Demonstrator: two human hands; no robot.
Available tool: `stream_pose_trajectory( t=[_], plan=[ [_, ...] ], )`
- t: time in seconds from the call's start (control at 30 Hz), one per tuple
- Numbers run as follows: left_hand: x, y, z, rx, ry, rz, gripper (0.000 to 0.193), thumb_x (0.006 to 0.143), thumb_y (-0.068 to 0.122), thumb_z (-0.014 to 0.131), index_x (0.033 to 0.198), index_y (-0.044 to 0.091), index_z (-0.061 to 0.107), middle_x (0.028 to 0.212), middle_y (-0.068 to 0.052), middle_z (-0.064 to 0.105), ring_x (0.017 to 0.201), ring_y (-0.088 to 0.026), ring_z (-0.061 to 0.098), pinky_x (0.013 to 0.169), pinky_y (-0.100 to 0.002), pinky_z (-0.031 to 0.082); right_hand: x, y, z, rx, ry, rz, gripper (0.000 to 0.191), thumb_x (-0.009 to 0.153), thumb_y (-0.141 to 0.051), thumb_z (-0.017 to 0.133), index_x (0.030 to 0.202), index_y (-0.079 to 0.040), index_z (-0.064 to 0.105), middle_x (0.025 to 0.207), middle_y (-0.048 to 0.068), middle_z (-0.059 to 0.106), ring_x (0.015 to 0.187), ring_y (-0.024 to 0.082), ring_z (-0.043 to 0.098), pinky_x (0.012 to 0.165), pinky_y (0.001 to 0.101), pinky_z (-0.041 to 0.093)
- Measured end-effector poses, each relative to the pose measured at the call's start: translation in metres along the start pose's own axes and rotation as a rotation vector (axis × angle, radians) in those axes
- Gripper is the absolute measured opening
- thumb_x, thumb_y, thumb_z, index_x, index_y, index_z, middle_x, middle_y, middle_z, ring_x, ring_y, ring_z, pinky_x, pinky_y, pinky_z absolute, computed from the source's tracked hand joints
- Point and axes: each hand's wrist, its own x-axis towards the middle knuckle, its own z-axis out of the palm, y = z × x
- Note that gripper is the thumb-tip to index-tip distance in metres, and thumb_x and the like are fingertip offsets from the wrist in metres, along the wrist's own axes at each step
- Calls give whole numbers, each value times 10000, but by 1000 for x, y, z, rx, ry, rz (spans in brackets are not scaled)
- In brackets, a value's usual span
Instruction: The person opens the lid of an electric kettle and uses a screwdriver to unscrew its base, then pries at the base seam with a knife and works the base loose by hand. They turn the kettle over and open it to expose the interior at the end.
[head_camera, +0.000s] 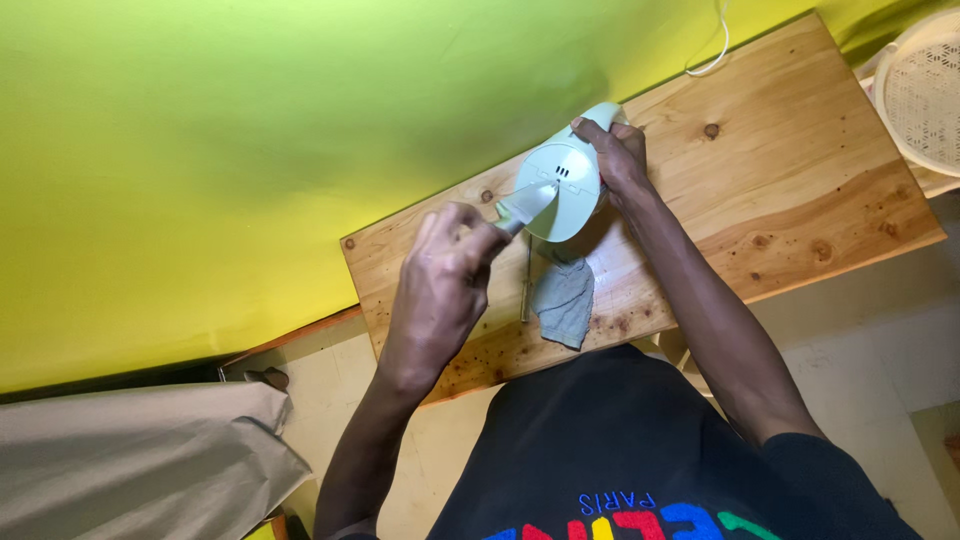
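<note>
Head view, looking down on a wooden table (800, 190) set against a yellow-green wall (250, 150). The right hand (618, 152) grips the far edge of a pale green round appliance (565, 185), fingers curled over its rim, holding it tilted with its flat underside facing up. The appliance stands near the table's middle, close to the wall. The left hand (445, 275) is closed around a pale green handle-like part (525, 203), whose tip rests on the appliance's underside; whether this part is attached or separate cannot be told. A grey cloth (565, 300) lies on the table just below the appliance, toward the near edge. A white cord (712, 50) runs along the wall at the far side. A white woven basket (925, 90) sits at the far right corner.
</note>
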Motion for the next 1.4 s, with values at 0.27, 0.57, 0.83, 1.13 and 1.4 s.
stream_pose_trajectory(
  t=[0.27,0.57,0.83,1.13,1.4],
  plan=[
    [16,-10,16,-185,112,180,356,907,196,828,1155,-7,671,1034,-137,663,824,-241,700,697,-341,597,-3,-12,3,-40,34,48,330,862,-240,777,1043,26,703,860,112,759,665,153,729,594,291,610],
    [22,-8,23,-526,366,-148,328,861,95,866,1055,1,618,985,-65,672,858,-134,719,731,-282,590,-7,-16,5,9,25,25,297,864,-240,799,991,16,719,854,94,765,676,140,726,598,285,607],
    [5,-13,10,-691,179,-176,124,931,46,668,1041,26,614,1200,-120,728,1100,-195,736,907,-299,620,-4,-14,9,24,17,35,316,861,-251,788,1013,14,706,858,93,758,673,142,731,599,287,609],
    [11,1,26,-285,298,-301,331,1004,215,660,1135,-41,496,1031,-196,585,898,-264,652,760,-370,514,1,-4,2,-4,12,48,320,871,-253,778,1001,33,717,853,123,768,668,157,741,596,292,615],
    [8,-2,-4,-132,247,-84,232,944,59,672,1162,-7,628,1067,-181,711,938,-295,744,797,-385,608,5,-1,2,-44,43,95,330,859,-273,770,1007,15,711,847,111,756,657,156,732,590,298,614]
  ],
)
